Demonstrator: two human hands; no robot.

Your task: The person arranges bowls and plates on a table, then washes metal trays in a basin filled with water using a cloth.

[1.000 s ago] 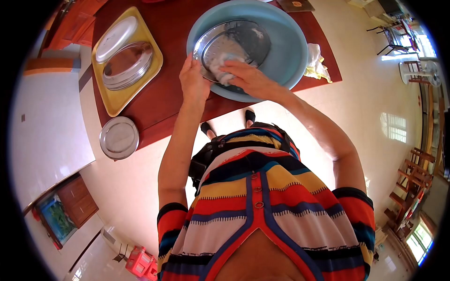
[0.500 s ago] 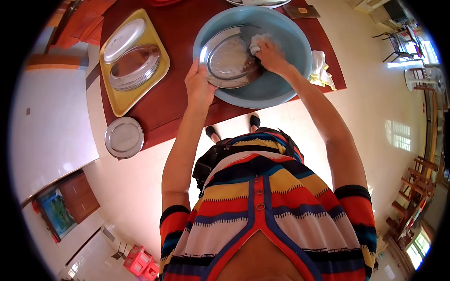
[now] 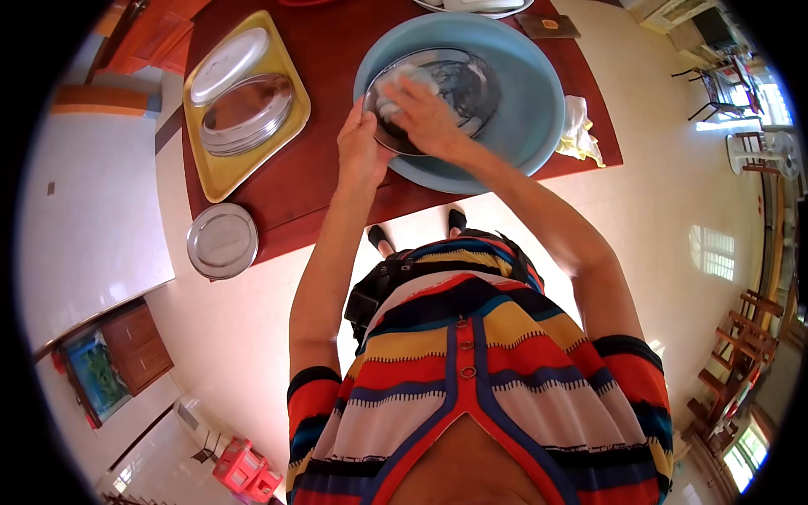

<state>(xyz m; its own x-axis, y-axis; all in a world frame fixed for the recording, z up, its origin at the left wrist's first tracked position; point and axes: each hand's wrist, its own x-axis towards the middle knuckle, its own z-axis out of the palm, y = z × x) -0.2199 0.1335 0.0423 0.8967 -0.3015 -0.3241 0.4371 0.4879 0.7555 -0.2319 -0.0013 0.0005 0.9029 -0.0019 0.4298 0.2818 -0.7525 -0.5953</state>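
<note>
My left hand grips the near left rim of a shiny oval metal plate, which is tilted over a blue basin. Pressed against the left part of the plate, my right hand holds a whitish cloth, slightly blurred. Left of the basin, a yellow tray holds a stack of oval metal plates and a whiter oval plate.
A round metal plate sits at the table's left corner. Right of the basin lies a white and yellow cloth. Behind are a dark flat object and white dishes on the red-brown table.
My right hand moved with the whitish cloth from the plate's left side to its far right, then back left. My left hand kept hold of the rim while the plate's tilt changed.
</note>
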